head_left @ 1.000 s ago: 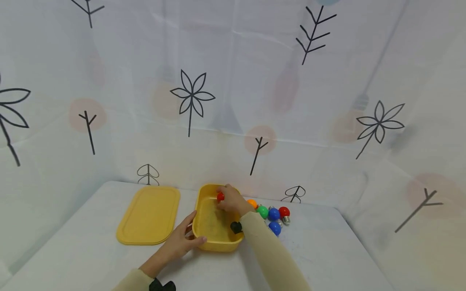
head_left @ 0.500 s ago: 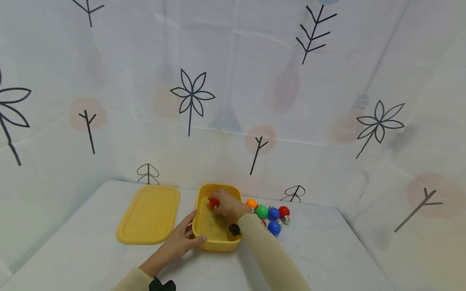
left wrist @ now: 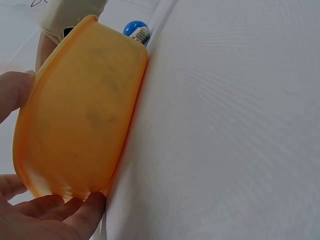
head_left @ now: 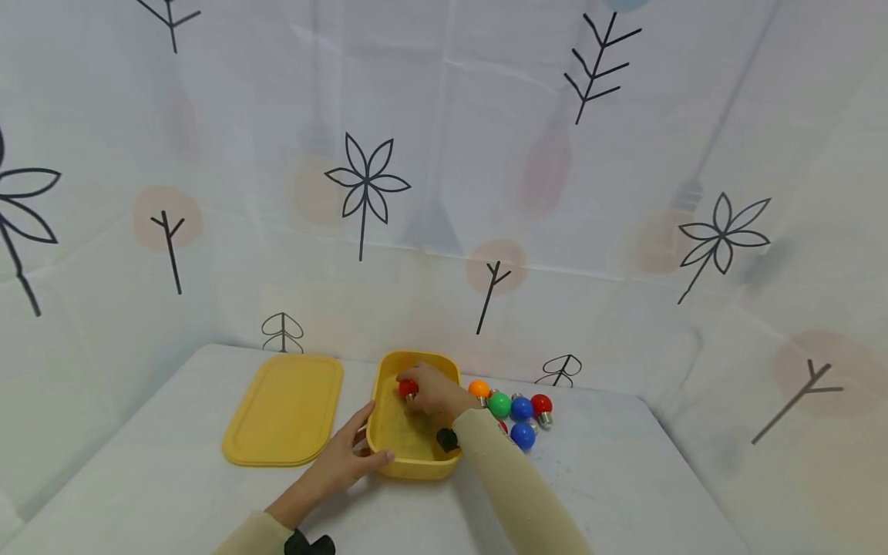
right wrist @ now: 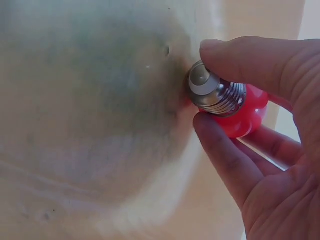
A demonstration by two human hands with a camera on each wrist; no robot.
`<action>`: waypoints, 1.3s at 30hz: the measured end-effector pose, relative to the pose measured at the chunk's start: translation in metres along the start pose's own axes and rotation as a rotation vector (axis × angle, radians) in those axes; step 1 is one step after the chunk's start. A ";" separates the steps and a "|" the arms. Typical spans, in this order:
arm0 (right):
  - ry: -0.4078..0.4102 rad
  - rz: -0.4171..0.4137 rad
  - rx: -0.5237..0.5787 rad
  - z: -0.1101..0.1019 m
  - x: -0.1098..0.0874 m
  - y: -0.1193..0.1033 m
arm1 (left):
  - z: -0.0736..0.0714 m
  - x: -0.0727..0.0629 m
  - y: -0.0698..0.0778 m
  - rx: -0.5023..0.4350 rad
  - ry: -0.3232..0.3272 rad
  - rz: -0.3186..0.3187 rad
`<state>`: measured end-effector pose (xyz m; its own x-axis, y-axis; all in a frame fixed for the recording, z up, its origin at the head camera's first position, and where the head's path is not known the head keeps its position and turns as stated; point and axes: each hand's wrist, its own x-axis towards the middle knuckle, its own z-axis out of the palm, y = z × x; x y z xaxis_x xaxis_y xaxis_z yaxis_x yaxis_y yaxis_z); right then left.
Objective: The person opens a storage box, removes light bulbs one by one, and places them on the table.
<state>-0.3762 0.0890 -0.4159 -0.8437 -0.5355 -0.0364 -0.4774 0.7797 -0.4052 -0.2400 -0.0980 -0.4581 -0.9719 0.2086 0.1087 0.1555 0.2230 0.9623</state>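
Note:
A yellow plastic container stands on the table, its inside facing up. My left hand holds its near left corner, with the thumb on the near wall and the fingers along the left side. In the left wrist view those fingers touch the orange-looking wall low down. Inside the container, my right hand pinches a red light bulb. The right wrist view shows the bulb's silver screw base between thumb and fingers, pointing toward the camera. The red globe is partly hidden by the hand.
To the right lie several loose bulbs: an orange one, a green one, blue ones and a red one. A flat yellow lid lies on the left. A patterned cloth hangs behind the table.
My right hand has moved slightly left and toward me inside the container with the red bulb, then stayed still over the last half second. The left hand has not moved.

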 end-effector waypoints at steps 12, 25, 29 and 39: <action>0.068 -0.062 -0.014 -0.014 -0.004 -0.010 | -0.001 0.000 -0.001 -0.022 -0.005 0.015; 0.142 -0.156 -0.016 -0.036 -0.042 -0.016 | 0.000 0.001 -0.004 0.017 -0.014 -0.017; 0.160 -0.179 -0.016 -0.041 -0.058 -0.013 | 0.001 0.001 -0.005 0.011 -0.012 -0.014; 0.188 -0.104 0.010 -0.049 -0.093 0.005 | 0.002 0.001 -0.002 0.001 0.002 -0.017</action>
<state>-0.3120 0.1586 -0.3702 -0.8217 -0.5419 0.1764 -0.5622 0.7198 -0.4073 -0.2405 -0.0965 -0.4599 -0.9748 0.2030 0.0930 0.1392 0.2273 0.9638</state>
